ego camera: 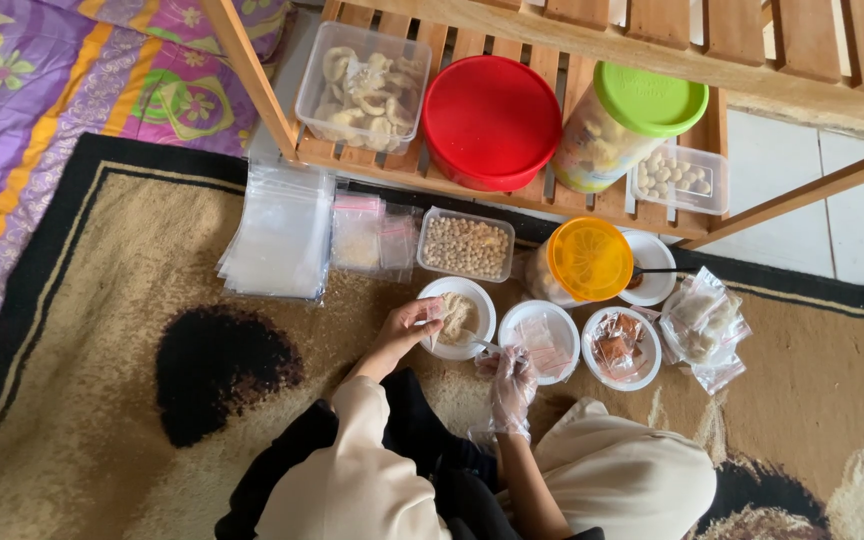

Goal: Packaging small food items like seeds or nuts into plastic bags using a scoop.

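Bare carpet (102, 300) left of the bowls (457, 318); shelf (512, 180), jar (582, 262) and bags (282, 235) crowding beyond.

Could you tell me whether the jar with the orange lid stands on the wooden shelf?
No, the jar with the orange lid stands on the carpet in front of the wooden shelf, beside white bowls.
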